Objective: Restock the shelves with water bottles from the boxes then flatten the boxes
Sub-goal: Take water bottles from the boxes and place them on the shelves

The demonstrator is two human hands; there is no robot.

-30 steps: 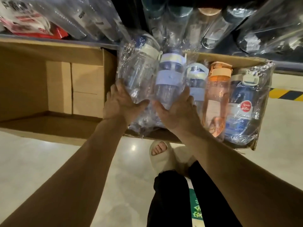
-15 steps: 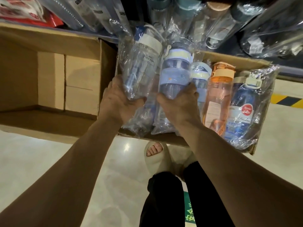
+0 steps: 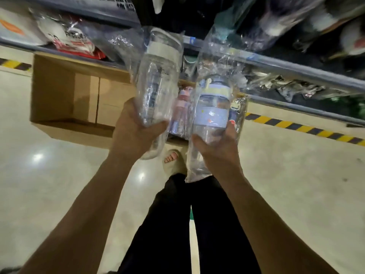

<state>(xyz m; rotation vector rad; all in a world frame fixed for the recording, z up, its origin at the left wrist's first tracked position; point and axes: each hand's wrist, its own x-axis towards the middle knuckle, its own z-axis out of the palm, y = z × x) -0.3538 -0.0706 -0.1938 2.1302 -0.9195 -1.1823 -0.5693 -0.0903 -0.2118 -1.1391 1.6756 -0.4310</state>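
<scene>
Two water bottles, each sealed in a clear plastic wrapper, are held up at centre frame, lifted clear of the box.

1. White-lidded bottle [image 3: 158, 80]: clear body, lid uppermost, leaning slightly. The left hand [image 3: 136, 131] is wrapped round its lower part, thumb across the front.
2. Lilac-banded bottle [image 3: 213, 107]: lid uppermost. The right hand [image 3: 217, 149] is curled round its lower half through the wrapper, whose loose tail hangs below the hand.

Both are gripped low with lids up, most likely so they can be stood straight onto the shelf. One per hand probably halves the trips.

3. Box [image 3: 59, 95]: brown cardboard, open, on the ground at centre left, tucked under the shelf edge. Its left part shows bare cardboard. A pink bottle [image 3: 182, 101] shows between the two held ones, so stock remains and flattening looks some way off.
4. Shelf rail [image 3: 296, 70]: grey metal, crossing the upper frame. Wrapped goods [image 3: 286, 16] sit above it, too blurred to list.
5. Floor [image 3: 49, 175]: pale, glossy, with lamp reflections. Striped tape [image 3: 296, 125], yellow and black, runs at right.
6. Sandal [image 3: 173, 161]: pale, lower centre, above dark trouser legs.
</scene>
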